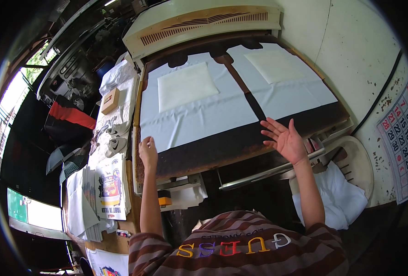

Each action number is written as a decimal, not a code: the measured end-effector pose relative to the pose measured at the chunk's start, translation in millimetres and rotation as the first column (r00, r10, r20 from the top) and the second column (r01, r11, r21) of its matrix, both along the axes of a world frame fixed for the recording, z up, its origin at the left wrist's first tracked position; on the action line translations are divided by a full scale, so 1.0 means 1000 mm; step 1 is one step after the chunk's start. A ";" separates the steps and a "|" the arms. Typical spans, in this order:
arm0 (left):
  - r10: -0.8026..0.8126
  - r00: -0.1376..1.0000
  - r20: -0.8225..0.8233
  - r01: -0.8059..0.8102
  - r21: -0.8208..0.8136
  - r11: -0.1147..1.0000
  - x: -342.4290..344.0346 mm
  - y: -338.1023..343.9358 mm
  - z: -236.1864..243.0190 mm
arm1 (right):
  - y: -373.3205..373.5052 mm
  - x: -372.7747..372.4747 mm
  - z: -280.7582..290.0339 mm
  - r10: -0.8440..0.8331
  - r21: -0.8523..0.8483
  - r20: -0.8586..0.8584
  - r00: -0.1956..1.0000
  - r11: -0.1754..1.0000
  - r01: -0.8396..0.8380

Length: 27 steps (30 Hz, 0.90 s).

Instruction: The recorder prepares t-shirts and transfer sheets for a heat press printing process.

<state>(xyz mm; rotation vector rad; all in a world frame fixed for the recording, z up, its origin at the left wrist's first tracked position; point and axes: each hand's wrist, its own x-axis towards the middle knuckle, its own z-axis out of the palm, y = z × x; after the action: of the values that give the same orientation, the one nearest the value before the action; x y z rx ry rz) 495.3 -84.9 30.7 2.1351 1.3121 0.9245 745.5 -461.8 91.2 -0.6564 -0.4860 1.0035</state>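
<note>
Two pale bluish-white fabric pieces, a left piece (pixel 167 133) and a right piece (pixel 300 94), lie side by side on the dark bed (pixel 204 154) of a large press-like machine. A creamy white rectangular sheet (pixel 188 86) rests on the left piece, and a similar sheet (pixel 275 66) on the right one. At the near left corner of the left fabric, my left hand (pixel 148 154) has its fingers curled closed; whether they pinch the cloth is hidden. My right hand (pixel 284 140) is open, palm up and fingers spread, over the bed's near edge, holding nothing.
Left of the bed runs a side table with a small cardboard box (pixel 110 101), folded white printed cloths (pixel 112 186) and a grey-white object (pixel 116 146). The machine's cream vented housing (pixel 204 23) stands behind. White cloth (pixel 335 195) hangs over a plastic chair (pixel 362 161) at right.
</note>
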 end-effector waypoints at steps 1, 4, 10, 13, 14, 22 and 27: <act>-0.109 0.976 0.188 0.112 -0.005 0.994 0.018 -0.031 0.020 | 0.002 0.006 -0.003 0.008 0.001 0.000 1.000 1.000 -0.008; -0.445 0.840 0.310 0.406 0.185 0.895 0.079 -0.161 0.086 | 0.024 0.013 -0.043 -0.112 0.018 -0.182 0.977 0.993 0.117; -0.868 0.416 -0.271 0.903 0.240 0.358 0.136 -0.229 0.073 | 0.085 -0.060 -0.026 0.469 0.355 -0.089 0.879 0.839 -0.412; -0.686 0.694 -0.217 0.702 0.414 0.580 0.121 -0.193 0.084 | 0.076 -0.072 0.028 0.233 0.158 -0.374 0.898 0.970 -0.186; -0.676 0.732 -0.085 0.661 0.331 0.674 0.117 -0.180 0.080 | 0.070 -0.067 0.043 0.298 0.140 -0.336 0.894 0.954 -0.265; -0.018 0.308 0.951 0.934 -0.299 0.194 0.096 -0.200 0.069 | 0.069 -0.107 0.084 -0.584 0.587 0.807 -0.085 0.779 0.218; -0.351 0.182 0.919 0.869 0.017 0.495 0.040 -0.218 0.160 | 0.111 -0.104 0.011 -0.395 0.376 0.918 -0.044 0.827 0.417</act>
<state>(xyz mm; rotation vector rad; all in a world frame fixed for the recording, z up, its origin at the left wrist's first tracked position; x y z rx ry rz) 534.8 -303.2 190.9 1.1748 -0.0135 0.8456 641.2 -350.6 102.2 -1.4124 -1.4034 -0.2646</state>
